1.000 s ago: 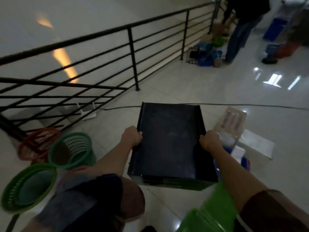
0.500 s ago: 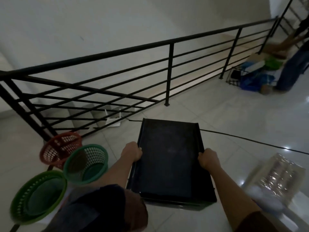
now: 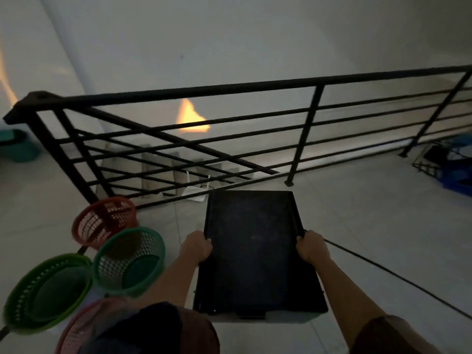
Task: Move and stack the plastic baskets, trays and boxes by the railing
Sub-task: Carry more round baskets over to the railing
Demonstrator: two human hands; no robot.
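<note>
I hold a flat black tray [image 3: 252,249] out in front of me, above the floor, its long side pointing at the black railing [image 3: 229,89]. My left hand [image 3: 196,247] grips its left edge and my right hand [image 3: 311,246] grips its right edge. To the left on the floor lie a red basket [image 3: 103,221], a dark green basket [image 3: 129,260] tipped on its side, a light green basket [image 3: 44,292] and a pink basket [image 3: 76,328] partly hidden by my knee.
A black cable [image 3: 398,277] runs across the tiles on the right. A wire rack and blue crate [image 3: 447,164] stand by the railing at far right. A white router [image 3: 195,192] sits at the railing foot. A teal tub [image 3: 15,145] is at far left.
The view has swung left toward the railing corner. The tray, still held in both hands, has come nearer the railing, and the packets and boxes on the right have left the view.
</note>
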